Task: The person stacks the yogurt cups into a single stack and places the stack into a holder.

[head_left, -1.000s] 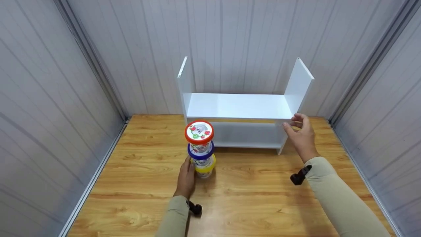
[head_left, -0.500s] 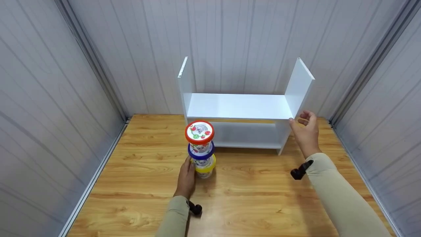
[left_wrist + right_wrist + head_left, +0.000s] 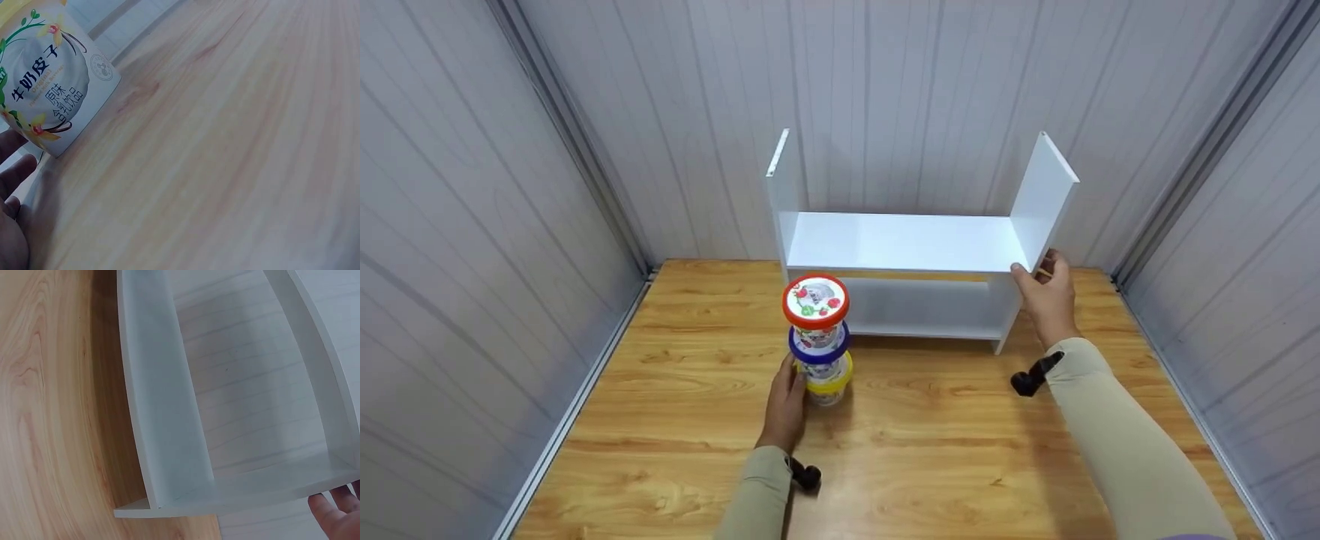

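Three stacked printed tubs stand on the wooden table [image 3: 945, 442]: a red-lidded tub [image 3: 815, 301] on top, a blue-lidded tub [image 3: 817, 345] in the middle and a yellow-lidded tub [image 3: 829, 381] at the bottom. My left hand [image 3: 786, 401] rests with straight fingers against the bottom tub's left side. In the left wrist view that tub [image 3: 50, 95] shows a white and yellow label, with my left hand [image 3: 14, 197] beside it. My right hand [image 3: 1042, 294] grips the front edge of the right side panel of a white two-level shelf [image 3: 900, 241], thumb in front, fingers behind. The right wrist view shows the shelf [image 3: 163, 416] from below and the right hand [image 3: 337, 512].
The shelf stands at the back of the table against a grey panelled wall [image 3: 885, 90]. Grey walls also close in the left and right sides. Both shelf levels hold nothing. Bare wood lies in front of the shelf and between my arms.
My right hand moved up and right from in front of the shelf's lower corner and closed on the right panel's edge. The left hand and the tub stack stayed still.
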{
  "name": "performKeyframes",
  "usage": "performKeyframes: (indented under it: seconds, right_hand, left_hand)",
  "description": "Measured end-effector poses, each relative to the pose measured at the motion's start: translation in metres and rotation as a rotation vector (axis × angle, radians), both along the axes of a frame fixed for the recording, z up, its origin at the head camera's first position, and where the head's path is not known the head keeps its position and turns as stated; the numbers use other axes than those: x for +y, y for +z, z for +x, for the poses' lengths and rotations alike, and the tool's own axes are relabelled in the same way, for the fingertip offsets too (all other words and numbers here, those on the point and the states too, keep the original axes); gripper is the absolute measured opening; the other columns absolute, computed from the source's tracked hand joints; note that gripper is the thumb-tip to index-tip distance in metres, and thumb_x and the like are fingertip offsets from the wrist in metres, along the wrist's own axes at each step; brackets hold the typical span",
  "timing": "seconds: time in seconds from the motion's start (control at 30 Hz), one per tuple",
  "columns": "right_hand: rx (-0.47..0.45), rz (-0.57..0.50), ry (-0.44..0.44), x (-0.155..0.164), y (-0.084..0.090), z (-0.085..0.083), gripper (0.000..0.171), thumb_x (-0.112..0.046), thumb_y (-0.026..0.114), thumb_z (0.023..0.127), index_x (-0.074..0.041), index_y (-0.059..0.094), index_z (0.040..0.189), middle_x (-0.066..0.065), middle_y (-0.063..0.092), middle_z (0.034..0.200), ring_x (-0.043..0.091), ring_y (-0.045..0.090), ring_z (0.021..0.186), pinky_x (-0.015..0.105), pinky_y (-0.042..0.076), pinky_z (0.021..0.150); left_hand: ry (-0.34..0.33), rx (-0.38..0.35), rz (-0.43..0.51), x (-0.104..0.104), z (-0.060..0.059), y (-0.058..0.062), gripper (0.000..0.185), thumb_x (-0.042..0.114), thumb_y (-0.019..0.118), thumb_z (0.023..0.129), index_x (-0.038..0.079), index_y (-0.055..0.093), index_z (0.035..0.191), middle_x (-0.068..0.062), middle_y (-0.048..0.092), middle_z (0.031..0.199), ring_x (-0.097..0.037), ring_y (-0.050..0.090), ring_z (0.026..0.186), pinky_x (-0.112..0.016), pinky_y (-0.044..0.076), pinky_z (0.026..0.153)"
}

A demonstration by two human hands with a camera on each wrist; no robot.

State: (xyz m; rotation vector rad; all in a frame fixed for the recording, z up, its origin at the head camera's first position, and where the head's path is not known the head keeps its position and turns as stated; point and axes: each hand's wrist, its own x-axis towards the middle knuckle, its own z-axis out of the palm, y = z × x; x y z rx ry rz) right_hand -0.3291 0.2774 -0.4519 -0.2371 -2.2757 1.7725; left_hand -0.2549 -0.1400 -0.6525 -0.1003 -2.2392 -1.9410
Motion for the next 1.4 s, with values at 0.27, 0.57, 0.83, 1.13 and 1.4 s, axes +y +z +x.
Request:
performKeyframes:
  seconds: [0.27, 0.57, 0.83, 1.13, 1.4]
  right_hand:
    - [0.011, 0.025, -0.021, -0.001, -0.004, -0.009, 0.085, -0.041, 0.064, 0.097, -0.007, 0.02, 0.16, 0.02, 0.034, 0.157, 0.033, 0.038, 0.141, 0.043, 0.04, 0.114]
    - [-0.034, 0.027, -0.025, -0.001, -0.003, -0.013, 0.088, -0.045, 0.063, 0.097, -0.007, 0.017, 0.161, 0.02, 0.031, 0.159, 0.033, 0.035, 0.144, 0.043, 0.038, 0.116]
    - [-0.071, 0.043, -0.018, -0.001, -0.006, -0.018, 0.09, -0.045, 0.063, 0.097, -0.007, 0.014, 0.161, 0.02, 0.026, 0.162, 0.033, 0.032, 0.146, 0.043, 0.035, 0.117]
    - [-0.105, 0.003, -0.026, -0.002, -0.008, -0.019, 0.089, -0.04, 0.063, 0.098, -0.005, 0.012, 0.161, 0.021, 0.024, 0.162, 0.035, 0.031, 0.147, 0.043, 0.033, 0.119]
    - [-0.111, -0.038, -0.041, -0.005, -0.011, -0.02, 0.089, -0.041, 0.064, 0.097, -0.009, 0.013, 0.161, 0.018, 0.025, 0.163, 0.031, 0.028, 0.148, 0.042, 0.033, 0.119]
  left_hand:
    - [-0.033, 0.05, 0.024, 0.0, 0.002, 0.006, 0.053, 0.026, 0.043, 0.11, 0.019, 0.029, 0.16, -0.011, 0.038, 0.159, -0.033, 0.033, 0.147, -0.054, 0.025, 0.121]
    - [-0.138, 0.045, 0.128, 0.001, 0.01, 0.019, 0.072, 0.015, 0.062, 0.101, 0.018, 0.022, 0.161, -0.016, 0.043, 0.155, -0.037, 0.042, 0.141, -0.055, 0.031, 0.118]
    - [-0.119, -0.03, 0.158, 0.001, -0.001, 0.002, 0.102, 0.018, 0.086, 0.083, 0.034, 0.019, 0.159, -0.01, 0.041, 0.156, -0.032, 0.039, 0.143, -0.05, 0.028, 0.12]
    - [-0.098, -0.07, 0.113, 0.006, -0.004, 0.003, 0.114, 0.025, 0.092, 0.075, 0.042, 0.017, 0.158, -0.003, 0.042, 0.155, -0.029, 0.04, 0.142, -0.051, 0.027, 0.12]
    - [-0.077, -0.121, 0.076, 0.01, -0.006, 0.006, 0.116, 0.027, 0.093, 0.073, 0.039, 0.016, 0.159, -0.006, 0.045, 0.151, -0.032, 0.042, 0.14, -0.055, 0.029, 0.119]
